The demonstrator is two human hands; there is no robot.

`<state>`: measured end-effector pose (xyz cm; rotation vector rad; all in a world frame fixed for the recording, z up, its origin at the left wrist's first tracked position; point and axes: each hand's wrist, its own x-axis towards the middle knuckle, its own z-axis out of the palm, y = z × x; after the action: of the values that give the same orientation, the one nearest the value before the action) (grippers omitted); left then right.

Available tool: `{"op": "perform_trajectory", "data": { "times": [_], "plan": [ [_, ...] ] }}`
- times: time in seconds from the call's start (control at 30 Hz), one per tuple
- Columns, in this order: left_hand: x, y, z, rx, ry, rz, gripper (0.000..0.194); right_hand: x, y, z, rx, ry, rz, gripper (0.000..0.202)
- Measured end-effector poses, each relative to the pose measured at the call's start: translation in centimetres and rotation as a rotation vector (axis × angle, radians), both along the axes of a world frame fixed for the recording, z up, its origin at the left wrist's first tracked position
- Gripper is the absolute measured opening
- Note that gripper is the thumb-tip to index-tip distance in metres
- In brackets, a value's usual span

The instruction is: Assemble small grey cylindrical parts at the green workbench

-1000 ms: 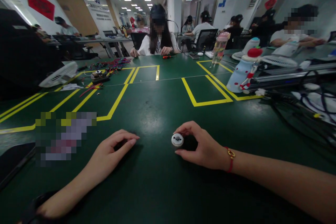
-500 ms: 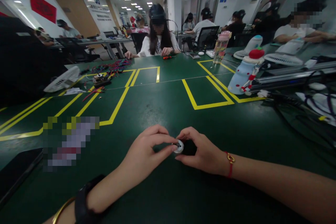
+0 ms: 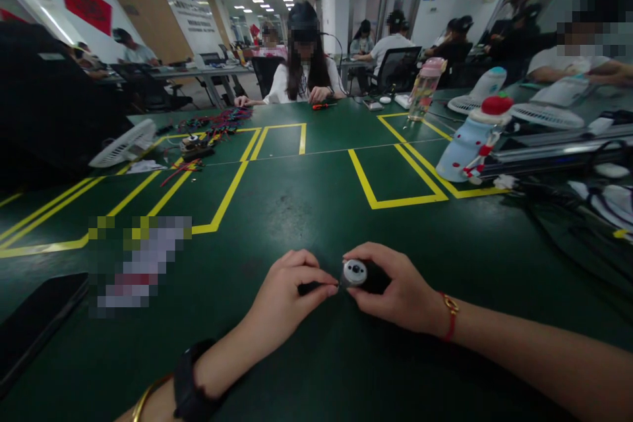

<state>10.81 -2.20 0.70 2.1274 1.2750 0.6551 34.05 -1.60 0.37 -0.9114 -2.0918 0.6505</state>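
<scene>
A small silver cylindrical motor [image 3: 355,271] stands near the front middle of the green table, its round end face with dark holes turned up. My right hand [image 3: 390,283] is closed on it, thumb in front and fingers behind. Just left of the motor, my left hand [image 3: 297,287] pinches thumb and forefinger together at its side. Whatever lies between those fingertips is too small to make out. The left fingertips are close to the motor's wall; whether they touch it I cannot tell.
A dark phone [image 3: 42,323] lies at the left, near a blurred-out item [image 3: 148,264]. Wires [image 3: 217,120] and a white fan [image 3: 123,144] are farther back. On the right stand a blue bottle [image 3: 465,148], a pink-lidded bottle [image 3: 426,89] and cables [image 3: 583,237]. A person sits opposite, by a screwdriver [image 3: 324,106].
My left fingers have moved off the motor's top to its left side, uncovering the end face. The camera view has shifted slightly. My right hand still grips the motor.
</scene>
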Motion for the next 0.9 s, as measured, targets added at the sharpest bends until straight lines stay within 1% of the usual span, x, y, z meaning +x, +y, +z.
{"op": "perform_trajectory", "data": {
  "times": [0.1,0.2,0.27,0.3,0.37,0.43,0.5,0.53,0.6,0.67,0.7,0.73,0.77,0.8,0.83,0.87,0.9],
  "plan": [
    [0.5,0.1,-0.6,0.012,0.048,-0.001,0.008,1.8,0.4,0.5,0.015,0.009,-0.126,0.04],
    [0.4,0.1,-0.6,-0.004,0.059,-0.012,0.012,5.3,1.0,0.6,-0.021,-0.02,-0.274,0.043],
    [0.0,0.0,-0.3,-0.021,0.042,-0.014,0.02,8.4,1.6,0.6,-0.029,-0.051,-0.435,0.047],
    [-0.4,0.0,-0.1,-0.029,0.027,-0.007,0.024,10.1,2.0,0.6,-0.029,-0.072,-0.542,0.048],
    [-1.5,-0.1,0.4,-0.035,-0.007,0.031,0.028,13.7,2.8,0.7,-0.025,-0.122,-0.776,0.051],
    [-3.1,0.0,0.7,-0.034,-0.03,0.108,0.029,17.3,3.6,0.8,-0.021,-0.169,-0.966,0.052],
    [-5.0,0.0,0.7,-0.031,-0.04,0.204,0.029,20.4,4.4,0.9,-0.04,-0.236,-1.089,0.049],
    [-6.0,0.0,0.6,-0.031,-0.046,0.251,0.029,21.6,4.7,0.9,-0.066,-0.265,-1.121,0.047],
    [-7.6,0.0,0.4,-0.03,-0.064,0.331,0.028,22.8,5.1,0.8,-0.073,-0.348,-1.164,0.045],
    [-8.6,-0.1,0.0,-0.027,-0.081,0.383,0.027,22.0,5.2,0.9,0.03,-0.412,-1.216,0.054],
    [-8.8,-0.2,-0.1,-0.026,-0.084,0.396,0.027,20.9,5.0,1.0,0.11,-0.448,-1.225,0.06],
    [-8.9,-0.3,-0.2,-0.027,-0.086,0.4,0.027,19.2,4.7,1.1,0.199,-0.473,-1.196,0.066],
    [-8.8,-0.3,-0.3,-0.029,-0.087,0.399,0.027,17.0,4.2,1.2,0.265,-0.479,-1.102,0.068],
    [-8.7,-0.3,-0.4,-0.03,-0.089,0.395,0.027,14.5,3.7,1.3,0.281,-0.469,-0.943,0.066],
    [-8.6,-0.3,-0.4,-0.032,-0.091,0.388,0.026,11.8,3.2,1.3,0.283,-0.438,-0.725,0.061],
    [-8.4,-0.3,-0.4,-0.032,-0.091,0.382,0.026,9.0,2.6,1.3,0.186,-0.41,-0.48,0.056],
    [-8.3,-0.3,-0.4,-0.032,-0.091,0.378,0.025,6.2,2.1,1.1,0.069,-0.387,-0.293,0.056]
  ]
}}
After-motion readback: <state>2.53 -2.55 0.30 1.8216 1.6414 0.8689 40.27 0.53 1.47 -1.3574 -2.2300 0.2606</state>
